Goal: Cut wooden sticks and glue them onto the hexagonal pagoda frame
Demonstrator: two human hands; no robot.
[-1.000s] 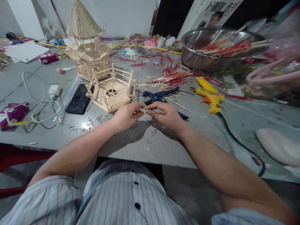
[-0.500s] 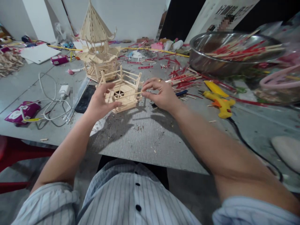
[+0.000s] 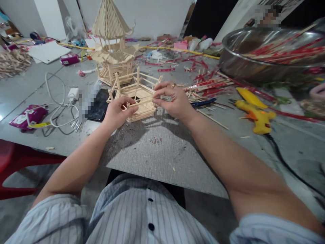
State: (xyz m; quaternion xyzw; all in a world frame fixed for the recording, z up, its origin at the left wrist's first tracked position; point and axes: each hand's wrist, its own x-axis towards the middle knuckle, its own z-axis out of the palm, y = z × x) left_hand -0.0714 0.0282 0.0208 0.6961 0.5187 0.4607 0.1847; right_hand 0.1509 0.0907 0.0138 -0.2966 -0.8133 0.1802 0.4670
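In the head view, a thin wooden stick [image 3: 145, 101] runs level between my two hands. My left hand [image 3: 118, 111] has thumb and fingers closed about its left end. The fingertips of my right hand [image 3: 175, 101], which wears a ring, pinch its right end. Just behind and beneath the stick is a six-sided frame [image 3: 142, 114] built of wooden sticks, with posts and rails round its rim and an opening in its floor. My hands cover parts of its near side. Beyond it stands a stick-built pagoda [image 3: 111, 51] with a pointed roof.
A yellow glue gun [image 3: 256, 113] lies to the right, its black cord trailing off. Behind it sits a metal basin [image 3: 228, 61] holding sticks in red wrappers. A phone [image 3: 98, 105], a white cable with charger [image 3: 73, 94] and a purple box [image 3: 27, 117] lie left.
My left thumb and fingers have come together on the stick's left end. My right hand keeps its pinch. The view has shifted, so the table's things appear displaced.
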